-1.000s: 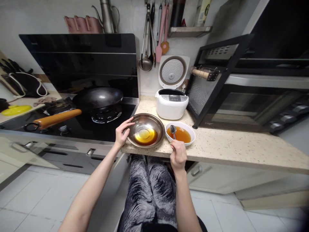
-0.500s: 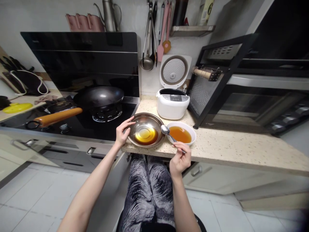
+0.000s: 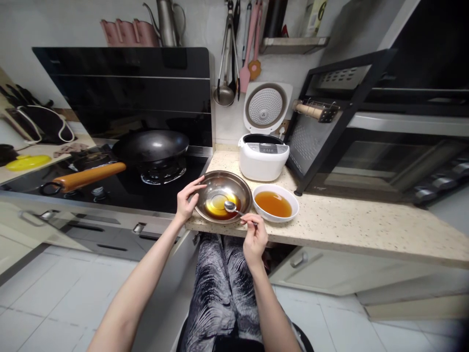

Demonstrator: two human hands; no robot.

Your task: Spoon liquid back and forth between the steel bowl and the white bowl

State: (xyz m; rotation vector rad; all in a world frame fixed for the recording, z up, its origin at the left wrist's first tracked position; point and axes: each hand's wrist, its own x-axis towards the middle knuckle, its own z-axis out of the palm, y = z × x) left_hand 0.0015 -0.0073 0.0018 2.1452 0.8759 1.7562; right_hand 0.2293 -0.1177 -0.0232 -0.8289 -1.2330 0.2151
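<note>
There's one steel bowl [image 3: 237,188], left fingers [image 3: 195,185] spread on its rim, right fingers [image 3: 252,218] pinching one spoon [image 3: 230,207] above; beyond, one "6" package [image 3: 314,18].

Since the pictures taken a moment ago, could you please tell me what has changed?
The right hand has moved left, carrying the spoon from the white bowl to over the metal bowl; whether it touches the liquid there is unclear. Nothing was newly grasped or let go. The left hand stays at the metal bowl's rim, and both bowls stay put.
</note>
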